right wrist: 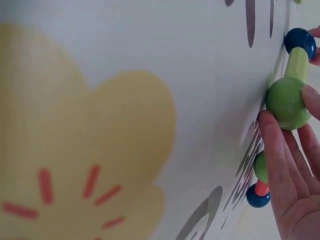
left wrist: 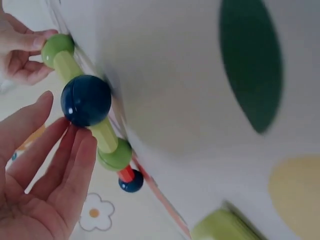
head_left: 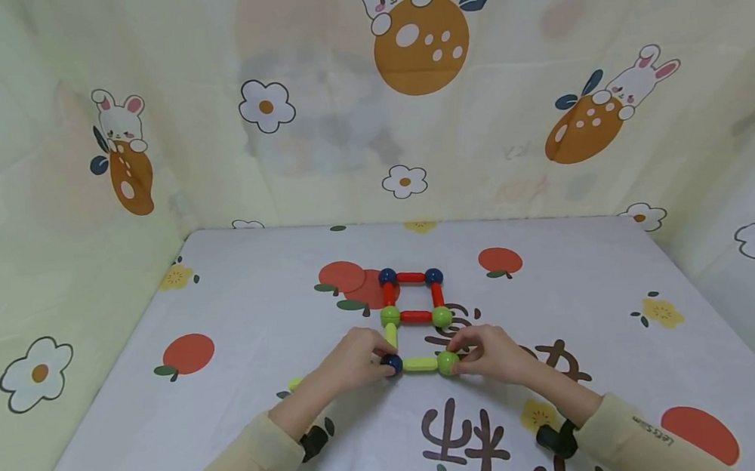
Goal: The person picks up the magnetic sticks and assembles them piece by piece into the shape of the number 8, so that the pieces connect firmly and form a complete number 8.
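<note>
A magnetic ball-and-stick frame lies on the table. Its far part is a square of red sticks (head_left: 416,316) with two navy balls (head_left: 387,276) at the back and two green balls (head_left: 441,316) in front. From the left green ball, a lime stick (head_left: 391,335) runs to a near navy ball (left wrist: 86,100). Another lime stick (head_left: 420,365) joins that to a near green ball (right wrist: 288,103). My left hand (head_left: 360,358) touches the near navy ball with extended fingertips, its thumb slightly apart. Between thumb and fingers, my right hand (head_left: 487,354) pinches the near green ball.
A loose lime piece (head_left: 295,383) lies beside my left forearm, partly hidden by it. The white tablecloth (head_left: 254,300) has printed fruit and lettering. Patterned curtains (head_left: 329,157) stand behind the table and at both sides.
</note>
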`<state>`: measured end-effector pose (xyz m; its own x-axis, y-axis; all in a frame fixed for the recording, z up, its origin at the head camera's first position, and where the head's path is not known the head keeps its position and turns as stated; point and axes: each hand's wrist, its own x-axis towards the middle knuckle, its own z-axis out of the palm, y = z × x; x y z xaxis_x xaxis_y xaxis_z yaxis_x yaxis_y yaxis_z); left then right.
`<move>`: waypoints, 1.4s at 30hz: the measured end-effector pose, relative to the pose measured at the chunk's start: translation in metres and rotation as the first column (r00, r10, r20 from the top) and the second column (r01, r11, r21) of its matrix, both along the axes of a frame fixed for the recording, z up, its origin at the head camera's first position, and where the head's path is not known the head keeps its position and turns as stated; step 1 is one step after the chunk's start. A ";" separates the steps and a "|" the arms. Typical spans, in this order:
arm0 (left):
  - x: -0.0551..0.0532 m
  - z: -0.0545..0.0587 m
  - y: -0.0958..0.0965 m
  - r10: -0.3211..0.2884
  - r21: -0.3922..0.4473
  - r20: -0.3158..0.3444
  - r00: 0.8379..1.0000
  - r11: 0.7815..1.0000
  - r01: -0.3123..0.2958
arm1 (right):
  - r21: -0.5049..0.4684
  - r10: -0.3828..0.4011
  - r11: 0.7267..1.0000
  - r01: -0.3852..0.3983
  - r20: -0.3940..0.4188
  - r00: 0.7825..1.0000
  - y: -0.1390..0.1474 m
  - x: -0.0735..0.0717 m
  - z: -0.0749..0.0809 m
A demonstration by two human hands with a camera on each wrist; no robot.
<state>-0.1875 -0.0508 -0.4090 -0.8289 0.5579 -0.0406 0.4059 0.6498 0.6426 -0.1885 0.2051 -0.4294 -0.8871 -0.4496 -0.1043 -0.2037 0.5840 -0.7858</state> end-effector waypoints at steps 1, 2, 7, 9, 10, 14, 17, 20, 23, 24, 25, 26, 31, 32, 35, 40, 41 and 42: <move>0.000 0.000 -0.002 -0.004 0.003 0.006 1.000 1.000 0.004 | 0.000 -0.001 1.000 0.001 0.000 1.000 0.000 0.000 0.000; 0.000 0.000 -0.004 -0.008 0.003 0.006 1.000 1.000 0.008 | 0.000 -0.003 1.000 0.003 0.001 1.000 0.000 0.000 0.001; 0.000 0.001 -0.018 -0.012 0.002 -0.026 1.000 1.000 0.012 | 0.009 -0.006 1.000 0.006 -0.005 1.000 -0.001 0.000 0.001; 0.000 0.003 -0.024 -0.008 0.001 -0.047 0.999 1.000 0.008 | 0.014 -0.008 1.000 0.008 -0.008 1.000 -0.001 0.000 0.001; 0.000 0.005 -0.027 -0.003 0.003 -0.053 0.999 1.000 0.003 | 0.016 -0.008 1.000 0.008 -0.009 1.000 -0.001 0.000 0.001; 0.002 0.010 -0.040 0.016 0.005 -0.080 0.997 1.000 -0.016 | 0.021 -0.011 1.000 0.011 -0.013 1.000 -0.002 0.000 0.002; 0.004 0.014 -0.050 0.030 0.012 -0.109 0.994 1.000 -0.029 | 0.023 -0.012 1.000 0.012 -0.014 1.000 -0.003 0.001 0.002; 0.006 0.016 -0.059 0.057 0.000 -0.124 0.991 0.998 -0.057 | 0.027 -0.015 1.000 0.015 -0.016 1.000 -0.003 0.001 0.003; 0.007 0.016 -0.066 0.077 -0.031 -0.110 0.991 0.996 -0.081 | 0.033 -0.015 0.999 0.016 -0.017 1.000 -0.003 0.001 0.003; 0.008 0.015 -0.068 0.083 -0.044 -0.095 0.992 0.995 -0.088 | 0.035 -0.016 0.999 0.016 -0.016 1.000 -0.003 0.001 0.003; 0.008 0.015 -0.070 0.087 -0.059 -0.079 0.993 0.994 -0.092 | 0.036 -0.014 0.999 0.015 -0.016 1.000 -0.003 0.001 0.003; 0.009 0.014 -0.072 0.092 -0.074 -0.059 0.994 0.993 -0.096 | 0.037 -0.013 0.999 0.014 -0.015 1.000 -0.003 0.001 0.003; 0.013 0.010 -0.081 0.143 -0.159 0.021 0.990 0.978 -0.137 | 0.035 -0.011 0.999 0.011 -0.010 1.000 -0.002 0.001 0.004; 0.014 0.010 -0.083 0.158 -0.173 0.034 0.987 0.973 -0.150 | 0.035 -0.013 0.999 0.013 -0.007 1.000 -0.002 0.001 0.004; 0.015 0.007 -0.086 0.186 -0.205 0.056 0.981 0.964 -0.171 | 0.033 -0.020 0.999 0.020 -0.003 1.000 -0.003 0.001 0.004; 0.016 0.002 -0.090 0.208 -0.219 0.072 0.976 0.957 -0.188 | 0.031 -0.023 0.999 0.024 -0.003 1.000 -0.002 0.002 0.003; 0.016 0.002 -0.091 0.203 -0.219 0.066 0.977 0.958 -0.185 | 0.032 -0.022 0.999 0.022 -0.004 1.000 -0.002 0.002 0.004; 0.017 0.001 -0.092 0.204 -0.217 0.067 0.977 0.958 -0.185 | 0.031 -0.021 0.999 0.021 -0.005 1.000 -0.002 0.002 0.004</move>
<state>-0.1710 -0.1429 -0.4076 -0.9085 0.3577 -0.2161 0.2065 0.8337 0.5121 -0.1867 0.2030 -0.4257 -0.8967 -0.4278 -0.1138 -0.1949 0.6124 -0.7661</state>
